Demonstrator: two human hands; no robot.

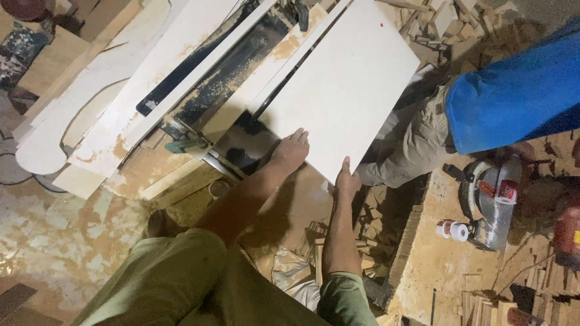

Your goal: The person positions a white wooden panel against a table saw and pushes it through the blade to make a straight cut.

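A: Hands first. State?

B: Left hand (291,150) lies flat, fingers together and extended, palm down on the near edge of the white panel (341,90). Right hand (347,179) sits at the panel's near corner, fingers stretched along its edge; whether the thumb curls under, cannot tell. Neither hand pinches anything.

A: Panel position?

B: Flat on the saw table (241,66), tilted diagonally in view, its long left edge along a dark slot or rail. Sawdust covers the table top beside it.

A: Surroundings?

B: Left of the table, curved white offcuts (72,115) lie stacked on the floor. Right of the panel, a second person in a blue shirt (513,90) and khaki trousers stands close. Near them a circular saw (492,202) rests on a dusty board, with a small white roll (453,230) just beside it. Wood scraps (447,18) are piled past the panel's far end.
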